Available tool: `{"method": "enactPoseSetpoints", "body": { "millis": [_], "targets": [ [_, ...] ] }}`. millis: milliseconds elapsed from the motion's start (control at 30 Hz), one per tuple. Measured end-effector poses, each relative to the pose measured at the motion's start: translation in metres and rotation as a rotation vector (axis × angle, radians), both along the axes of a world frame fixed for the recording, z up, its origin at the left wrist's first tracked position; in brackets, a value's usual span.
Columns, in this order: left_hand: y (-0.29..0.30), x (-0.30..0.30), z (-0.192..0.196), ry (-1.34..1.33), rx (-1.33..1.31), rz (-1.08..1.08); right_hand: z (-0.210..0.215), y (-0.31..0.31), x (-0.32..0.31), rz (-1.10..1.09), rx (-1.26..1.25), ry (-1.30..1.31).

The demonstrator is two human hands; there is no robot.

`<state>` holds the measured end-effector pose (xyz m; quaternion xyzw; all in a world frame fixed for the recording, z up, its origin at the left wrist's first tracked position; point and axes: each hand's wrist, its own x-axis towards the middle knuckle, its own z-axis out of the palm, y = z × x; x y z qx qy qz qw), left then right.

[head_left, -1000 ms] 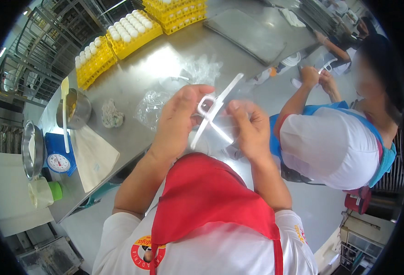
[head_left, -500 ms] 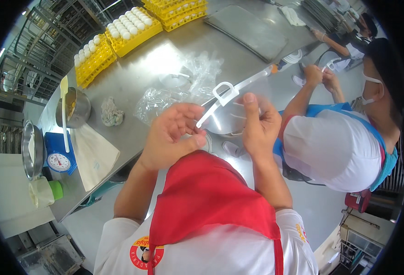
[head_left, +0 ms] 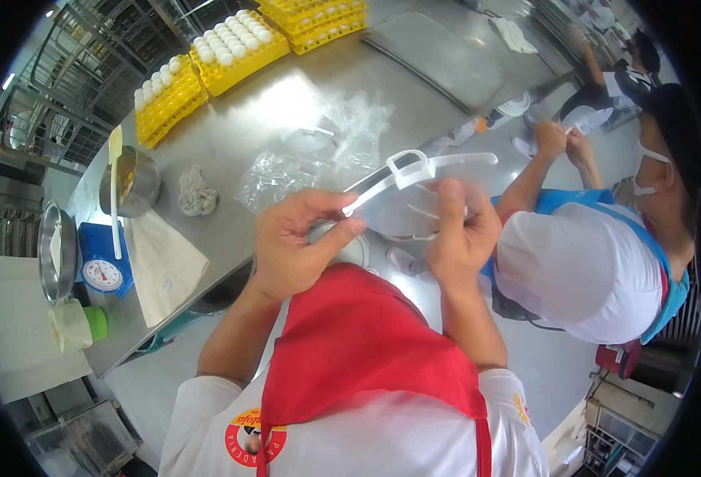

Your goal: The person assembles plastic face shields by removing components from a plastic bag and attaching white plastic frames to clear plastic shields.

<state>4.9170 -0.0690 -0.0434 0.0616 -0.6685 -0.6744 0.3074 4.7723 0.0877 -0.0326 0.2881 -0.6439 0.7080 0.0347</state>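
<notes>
In front of my red apron I hold a clear plastic mouth shield (head_left: 398, 213) with a white curved frame and a white loop at its middle. My left hand (head_left: 302, 242) pinches the frame's left end between thumb and fingers. My right hand (head_left: 463, 242) is closed at the shield's right side, below the frame's free right end; its fingers are partly blurred. Beyond my hands, crumpled clear plastic bags (head_left: 275, 179) lie on the steel table (head_left: 243, 131). Another clear shield with a white frame (head_left: 306, 139) rests among them.
Yellow trays of white eggs (head_left: 239, 52) line the far left. A metal bowl (head_left: 139, 183), white spatula (head_left: 115, 191), cloth (head_left: 198, 191) and blue scale (head_left: 102, 258) stand at left. Close on my right, a co-worker (head_left: 573, 246) handles a similar shield (head_left: 590, 121). A flat metal tray (head_left: 438, 60) lies at the back.
The shield has tilted so its clear sheet shows wider and the frame lies flatter. My left fingers have closed on the frame's end. My right hand has shifted slightly right and down.
</notes>
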Motion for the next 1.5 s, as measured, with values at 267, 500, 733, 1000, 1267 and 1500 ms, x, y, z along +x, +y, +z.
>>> {"method": "enactPoseSetpoints", "body": {
  "millis": [267,500,733,1000,1267,1500],
  "targets": [
    [0.001,-0.004,0.001,-0.002,-0.037,0.022,-0.001,0.002,-0.005,0.005,-0.025,-0.013],
    [-0.006,-0.011,0.004,0.121,-0.214,0.047,0.008,-0.003,-0.005,0.045,-0.016,-0.197],
    [-0.026,0.000,0.010,0.105,-0.473,0.026,0.007,-0.013,-0.004,0.154,0.026,-0.346],
    [-0.039,0.017,0.009,-0.010,-0.264,0.047,-0.004,-0.049,0.016,0.321,-0.055,-0.754],
    [-0.068,0.029,0.022,-0.101,0.165,-0.194,-0.026,-0.064,0.038,0.397,0.102,-0.614],
    [-0.101,0.050,-0.005,-0.157,0.257,-0.189,-0.035,-0.082,0.055,0.378,0.165,-0.550]
  ]
}}
